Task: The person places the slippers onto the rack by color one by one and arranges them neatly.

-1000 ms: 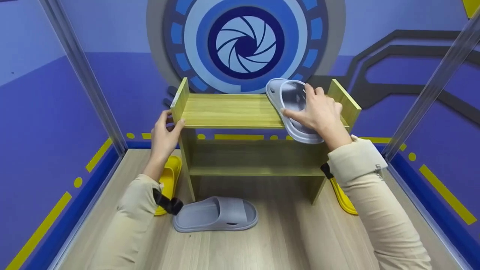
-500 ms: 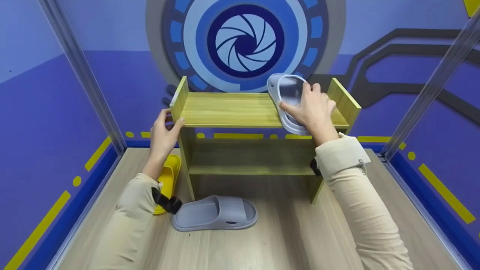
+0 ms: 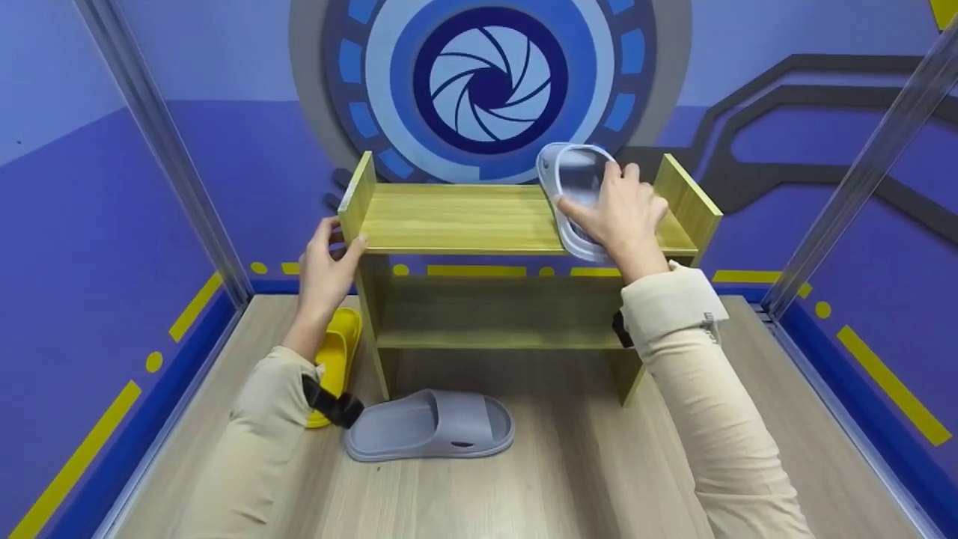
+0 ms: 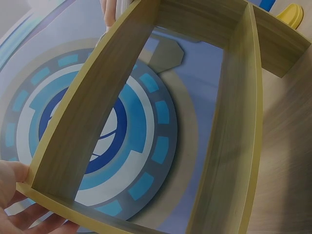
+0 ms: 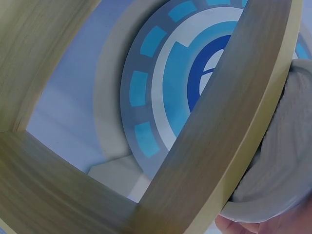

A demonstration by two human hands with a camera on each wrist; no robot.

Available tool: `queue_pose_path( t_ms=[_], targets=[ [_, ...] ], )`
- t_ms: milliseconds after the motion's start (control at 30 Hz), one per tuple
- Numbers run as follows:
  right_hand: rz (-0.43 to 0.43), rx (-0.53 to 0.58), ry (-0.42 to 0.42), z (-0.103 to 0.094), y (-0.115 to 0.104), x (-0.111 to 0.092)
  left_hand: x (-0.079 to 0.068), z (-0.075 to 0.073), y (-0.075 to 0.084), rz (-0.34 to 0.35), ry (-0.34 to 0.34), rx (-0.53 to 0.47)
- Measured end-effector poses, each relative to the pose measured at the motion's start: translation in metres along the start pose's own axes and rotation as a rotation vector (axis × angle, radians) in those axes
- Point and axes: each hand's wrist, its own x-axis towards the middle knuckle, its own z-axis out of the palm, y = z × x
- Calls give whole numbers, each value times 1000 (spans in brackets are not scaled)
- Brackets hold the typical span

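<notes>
My right hand (image 3: 629,213) grips a light grey slipper (image 3: 580,176) at the right part of the wooden rack's top shelf (image 3: 456,217). Tilted, the slipper overhangs the shelf's front edge; its ribbed sole (image 5: 287,141) shows in the right wrist view. On the other side, my left hand (image 3: 325,266) holds the rack's left side panel (image 3: 359,187), thumb in front and fingers behind. That same hand (image 4: 24,209) appears at the lower left of the left wrist view. A second grey slipper (image 3: 430,425) lies on the floor before the rack, pointing sideways.
One yellow slipper (image 3: 340,355) stands on the floor left of the rack, partly behind my left forearm. Another yellow slipper (image 4: 292,15) shows at the top right of the left wrist view. The rack has a lower shelf (image 3: 509,314). Blue walls (image 3: 224,172) enclose the floor.
My right hand has moved the held slipper slightly up and back over the top shelf, and its forearm has swung left, hiding the right-hand yellow slipper. The left hand has kept its hold.
</notes>
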Motion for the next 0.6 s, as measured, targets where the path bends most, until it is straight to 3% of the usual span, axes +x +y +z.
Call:
queue_pose_path(
  t_ms=[167, 367, 600],
  targets=[
    [-18, -3, -20, -5, 5, 0, 0, 0, 1, 7, 7, 7],
    [-45, 89, -25, -24, 20, 0, -1, 0, 1, -2, 7, 9],
    [-104, 215, 80, -53, 49, -5, 0, 0, 0, -1, 1, 3]
  ],
)
